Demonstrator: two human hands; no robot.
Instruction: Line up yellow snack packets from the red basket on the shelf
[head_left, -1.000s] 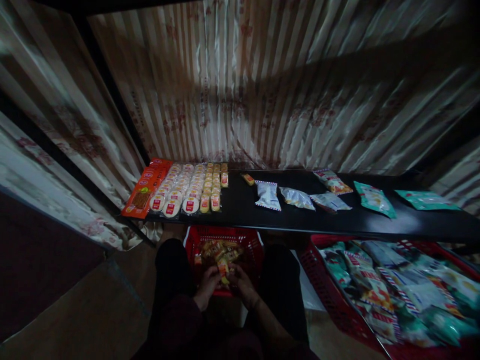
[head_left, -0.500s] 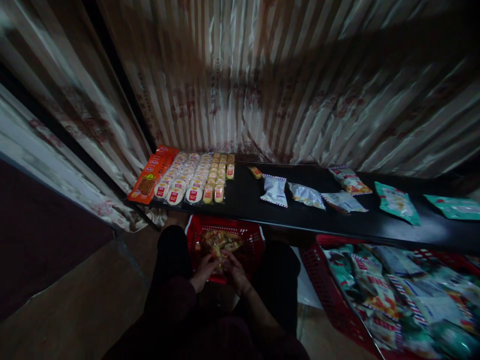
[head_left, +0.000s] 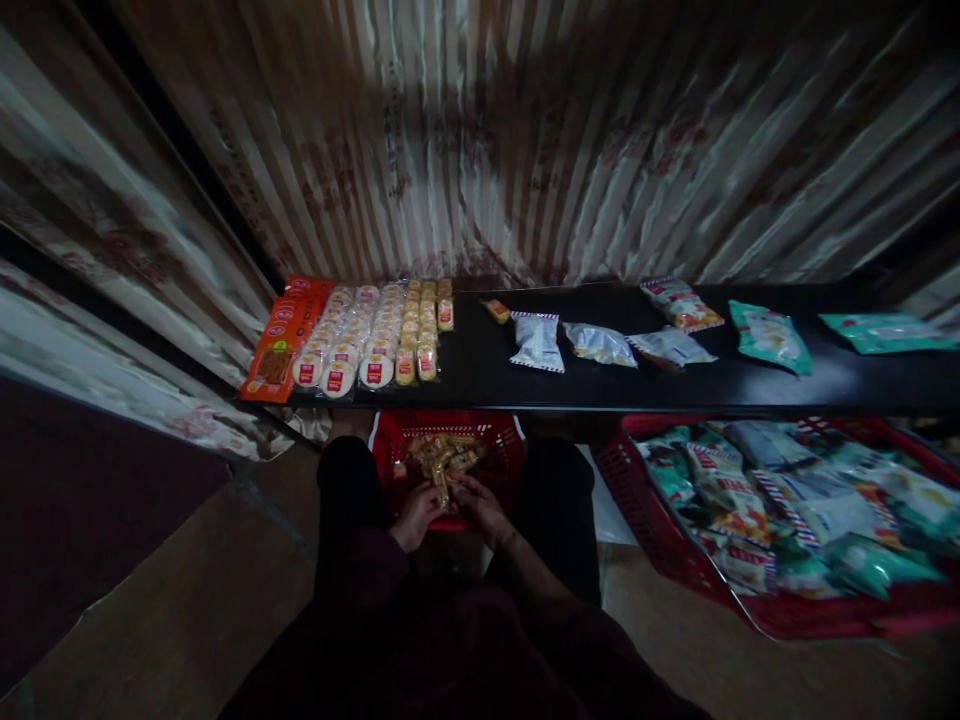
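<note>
Between my knees stands a red plastic basket (head_left: 513, 440) with a pile of small yellow-brown wrapped snacks (head_left: 431, 450) in it. My left hand (head_left: 417, 516) has its fingers closed on one end of a wrapped snack (head_left: 442, 488), over the front of the basket. From the other side my right hand (head_left: 480, 508) grips the same snack, thumb and fingers bent toward it. The dim light blurs the fingertips and the wrapper's print.
A black shelf (head_left: 472, 375) crosses in front, bearing rows of round white packets (head_left: 376, 370), yellow packets (head_left: 427, 362), an orange bag (head_left: 271, 365) and several pillow bags (head_left: 537, 341). Another red basket (head_left: 637, 505), full of snack bags, stands at right. A striped curtain (head_left: 450, 150) hangs behind.
My view has tilted and turned slightly, so the shelf sits higher and the right basket shows more fully. Both hands stay together over the basket, with the snack between them showing more clearly.
</note>
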